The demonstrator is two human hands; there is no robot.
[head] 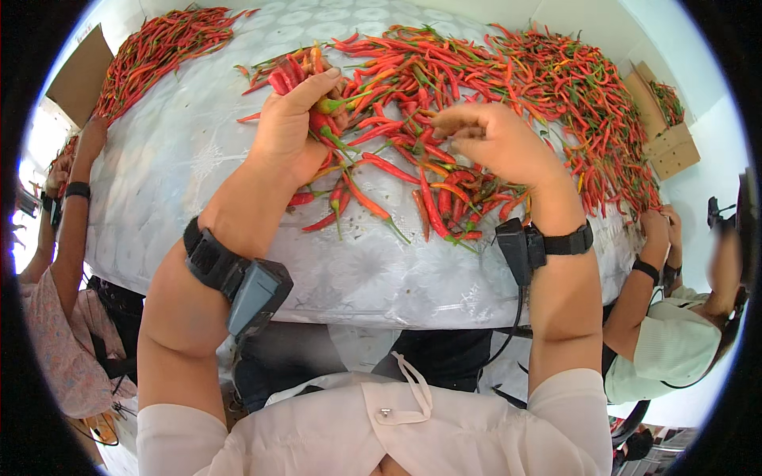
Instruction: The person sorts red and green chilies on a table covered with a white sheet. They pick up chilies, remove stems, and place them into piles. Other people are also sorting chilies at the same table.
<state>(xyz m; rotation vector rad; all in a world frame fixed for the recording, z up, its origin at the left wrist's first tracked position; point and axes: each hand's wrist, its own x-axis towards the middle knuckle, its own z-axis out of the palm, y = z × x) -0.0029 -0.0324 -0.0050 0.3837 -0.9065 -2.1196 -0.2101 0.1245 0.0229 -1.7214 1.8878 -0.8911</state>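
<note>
My left hand (300, 113) is closed around a bunch of red chili peppers (287, 74), with their green stems poking out on the right side. My right hand (485, 140) is over the chilies to its right, its fingers curved and apart. Nothing shows between them, though the fingertips are slightly blurred. Beneath and between both hands lies a loose spread of red and orange chilies (387, 169) with stems attached. Several darker, wrinkled ones (461, 196) are gathered below my right hand.
A patterned plastic-covered table (369, 273) bears a large chili heap (583, 101) at right and another (169, 53) at far left. Cardboard boxes (673, 143) (80, 77) stand at both sides. A co-worker's hands (658, 226) touch the right heap; another person's hand (92, 140) is at left.
</note>
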